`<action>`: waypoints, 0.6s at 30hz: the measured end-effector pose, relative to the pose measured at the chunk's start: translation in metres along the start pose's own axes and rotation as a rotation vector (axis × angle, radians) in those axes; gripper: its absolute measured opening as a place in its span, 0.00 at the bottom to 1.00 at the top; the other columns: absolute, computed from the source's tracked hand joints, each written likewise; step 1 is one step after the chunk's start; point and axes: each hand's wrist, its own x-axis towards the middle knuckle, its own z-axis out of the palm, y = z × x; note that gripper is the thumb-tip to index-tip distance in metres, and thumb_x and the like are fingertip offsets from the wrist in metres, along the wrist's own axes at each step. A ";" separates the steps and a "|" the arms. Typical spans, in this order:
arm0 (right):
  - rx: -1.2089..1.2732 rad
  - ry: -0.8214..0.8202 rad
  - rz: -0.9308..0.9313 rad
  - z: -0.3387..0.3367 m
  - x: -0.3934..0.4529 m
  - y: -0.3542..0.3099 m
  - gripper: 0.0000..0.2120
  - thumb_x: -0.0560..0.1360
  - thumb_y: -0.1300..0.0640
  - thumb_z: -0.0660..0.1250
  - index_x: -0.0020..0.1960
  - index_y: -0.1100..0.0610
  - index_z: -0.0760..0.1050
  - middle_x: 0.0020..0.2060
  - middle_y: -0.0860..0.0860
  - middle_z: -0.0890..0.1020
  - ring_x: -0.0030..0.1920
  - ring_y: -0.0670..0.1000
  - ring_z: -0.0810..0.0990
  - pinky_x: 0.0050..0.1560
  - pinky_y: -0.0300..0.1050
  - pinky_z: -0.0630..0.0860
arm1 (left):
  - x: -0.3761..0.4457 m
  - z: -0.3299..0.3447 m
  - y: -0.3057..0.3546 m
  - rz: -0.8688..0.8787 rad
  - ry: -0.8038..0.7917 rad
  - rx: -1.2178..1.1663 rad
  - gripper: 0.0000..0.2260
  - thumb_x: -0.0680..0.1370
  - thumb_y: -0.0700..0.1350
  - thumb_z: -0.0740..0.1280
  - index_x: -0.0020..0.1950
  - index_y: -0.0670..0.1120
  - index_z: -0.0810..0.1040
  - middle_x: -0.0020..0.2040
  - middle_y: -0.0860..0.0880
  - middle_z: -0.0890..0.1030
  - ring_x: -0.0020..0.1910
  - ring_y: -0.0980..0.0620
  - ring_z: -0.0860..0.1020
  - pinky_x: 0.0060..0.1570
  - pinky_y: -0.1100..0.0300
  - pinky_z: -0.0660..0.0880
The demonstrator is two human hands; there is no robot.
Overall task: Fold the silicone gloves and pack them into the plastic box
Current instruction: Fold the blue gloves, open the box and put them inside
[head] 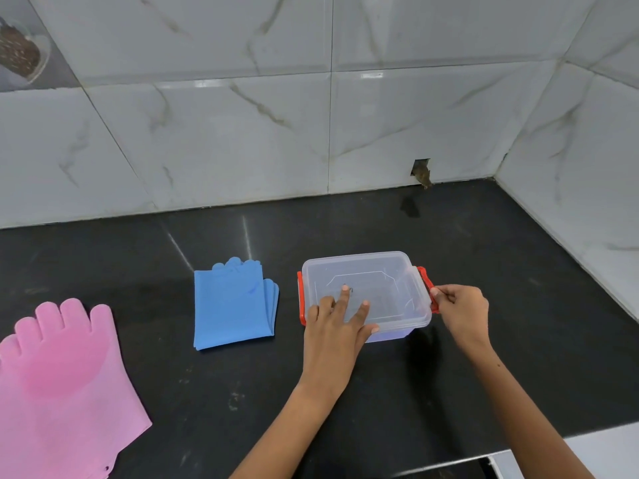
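Note:
A clear plastic box [387, 271] with its lid on and red side clips stands on the black counter at centre right. My left hand [337, 323] lies flat on the lid with fingers spread. My right hand [461, 305] pinches the red clip [426, 276] on the box's right side. Blue silicone gloves [231, 305] lie folded in a square to the left of the box. Pink silicone gloves [65, 375] lie flat and unfolded at the far left, fingers pointing away from me.
The black counter [345, 392] ends at marble-tiled walls behind and on the right. A small hole in the tile [421, 169] sits near the back corner. A jar [20, 57] hangs at the upper left. The counter's front edge shows at lower right.

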 end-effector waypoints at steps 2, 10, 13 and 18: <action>-0.092 -0.044 0.005 -0.003 -0.001 0.006 0.10 0.78 0.63 0.62 0.45 0.63 0.82 0.35 0.56 0.83 0.34 0.50 0.79 0.39 0.42 0.75 | -0.001 0.002 0.000 -0.003 0.017 -0.006 0.21 0.64 0.57 0.76 0.56 0.54 0.83 0.58 0.48 0.83 0.49 0.47 0.83 0.49 0.51 0.80; -0.627 -0.298 -0.559 0.006 -0.022 0.000 0.22 0.81 0.47 0.49 0.75 0.47 0.55 0.76 0.45 0.53 0.76 0.44 0.47 0.74 0.54 0.41 | 0.001 -0.002 -0.009 -0.081 0.130 -0.244 0.15 0.72 0.55 0.71 0.58 0.53 0.82 0.64 0.48 0.79 0.61 0.45 0.78 0.61 0.46 0.71; -0.719 -0.264 -0.584 0.007 -0.023 0.001 0.24 0.81 0.46 0.43 0.75 0.48 0.55 0.77 0.46 0.53 0.76 0.46 0.47 0.73 0.52 0.38 | 0.006 -0.006 -0.030 -0.338 0.124 -0.459 0.18 0.78 0.54 0.63 0.67 0.53 0.75 0.72 0.49 0.69 0.71 0.47 0.66 0.70 0.50 0.61; -0.777 -0.243 -0.637 0.010 -0.025 0.001 0.44 0.71 0.39 0.20 0.75 0.53 0.57 0.76 0.50 0.56 0.76 0.50 0.50 0.73 0.52 0.38 | 0.014 -0.011 -0.051 -0.682 0.025 -0.888 0.23 0.77 0.48 0.67 0.70 0.44 0.70 0.64 0.46 0.78 0.62 0.46 0.77 0.62 0.53 0.73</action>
